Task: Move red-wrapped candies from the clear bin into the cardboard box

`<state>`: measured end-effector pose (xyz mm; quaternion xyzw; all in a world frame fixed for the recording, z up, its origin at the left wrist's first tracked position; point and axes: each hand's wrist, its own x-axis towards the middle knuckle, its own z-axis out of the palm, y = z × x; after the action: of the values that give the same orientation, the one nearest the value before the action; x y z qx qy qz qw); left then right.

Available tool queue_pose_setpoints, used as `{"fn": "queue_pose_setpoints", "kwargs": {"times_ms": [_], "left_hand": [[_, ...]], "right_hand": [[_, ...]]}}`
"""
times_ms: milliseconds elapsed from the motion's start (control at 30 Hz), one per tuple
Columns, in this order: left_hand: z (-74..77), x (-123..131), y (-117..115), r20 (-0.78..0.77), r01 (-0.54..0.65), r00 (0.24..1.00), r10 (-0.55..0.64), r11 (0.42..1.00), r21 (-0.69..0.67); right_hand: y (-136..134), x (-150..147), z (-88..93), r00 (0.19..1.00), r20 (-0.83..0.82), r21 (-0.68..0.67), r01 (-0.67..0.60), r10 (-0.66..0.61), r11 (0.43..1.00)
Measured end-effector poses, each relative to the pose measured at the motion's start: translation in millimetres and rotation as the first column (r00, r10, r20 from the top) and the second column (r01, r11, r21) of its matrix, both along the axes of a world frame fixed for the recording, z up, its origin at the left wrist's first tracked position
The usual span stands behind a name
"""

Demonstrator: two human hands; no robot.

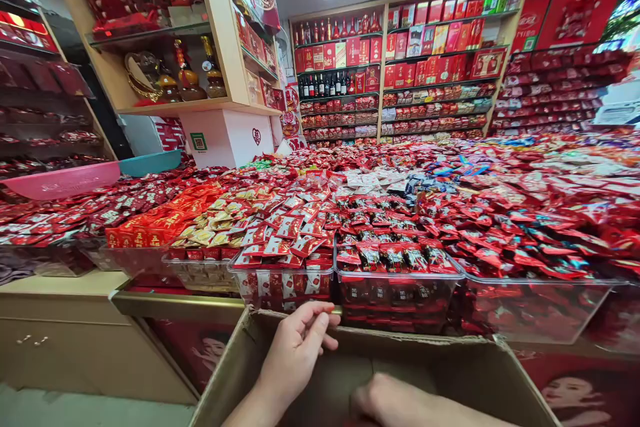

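Note:
My left hand (296, 349) rests on the far rim of an open cardboard box (480, 363) at the bottom of the head view, with its fingers curled loosely around the rim. My right hand (385, 399) reaches down into the box, fingers hidden inside. Just past the box stand clear plastic bins: one (283, 277) filled with red-and-white candy packets, another (397, 290) filled with red-and-black packets.
A wide display of red wrapped candies (500, 213) fills the counter. Pink (65, 180) and teal (150, 163) trays lie at the left. Shelves with bottles and red gift boxes (390, 67) line the back wall. A beige cabinet (60, 340) stands at lower left.

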<state>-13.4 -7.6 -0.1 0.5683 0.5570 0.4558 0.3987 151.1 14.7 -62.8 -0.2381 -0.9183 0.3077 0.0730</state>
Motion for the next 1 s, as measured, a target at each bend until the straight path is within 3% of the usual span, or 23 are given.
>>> {"fn": "queue_pose_setpoints", "kwargs": {"times_ms": [67, 167, 300, 433, 533, 667, 1000], "left_hand": [[4.2, 0.0, -1.8, 0.092, 0.024, 0.996, -0.021, 0.999, -0.030], [8.7, 2.0, -5.3, 0.181, 0.122, 0.978, -0.100, 0.986, -0.117], [8.0, 8.8, -10.4, 0.224, 0.290, 0.943, -0.246, 0.937, -0.193], [2.6, 14.7, -12.1, 0.194, 0.320, 0.941, -0.278, 0.918, -0.235], [-0.2, 15.9, -11.1, 0.169, 0.339, 0.938, -0.304, 0.906, -0.253], [0.2, 17.8, -10.5, 0.158, 0.356, 0.930, -0.332, 0.920, -0.165], [6.0, 26.6, -13.4, 0.109, 0.310, 0.949, -0.297, 0.942, -0.130]], "right_hand": [[1.8, 4.5, 15.4, 0.976, -0.185, -0.065, 0.101, -0.112, 0.993], [3.1, 9.3, 32.8, 0.837, -0.435, -0.286, 0.222, -0.333, 0.932], [5.9, 12.0, 38.1, 0.698, -0.477, -0.578, 0.209, -0.534, 0.789], [8.9, 14.5, 36.8, 0.655, -0.505, -0.593, 0.211, -0.563, 0.777], [9.9, 15.9, 38.5, 0.650, -0.486, -0.652, 0.175, -0.584, 0.738], [9.1, 14.7, 40.0, 0.650, -0.469, -0.692, 0.151, -0.598, 0.706], [5.6, 15.0, 35.2, 0.615, -0.528, -0.650, 0.151, -0.586, 0.744]]}}
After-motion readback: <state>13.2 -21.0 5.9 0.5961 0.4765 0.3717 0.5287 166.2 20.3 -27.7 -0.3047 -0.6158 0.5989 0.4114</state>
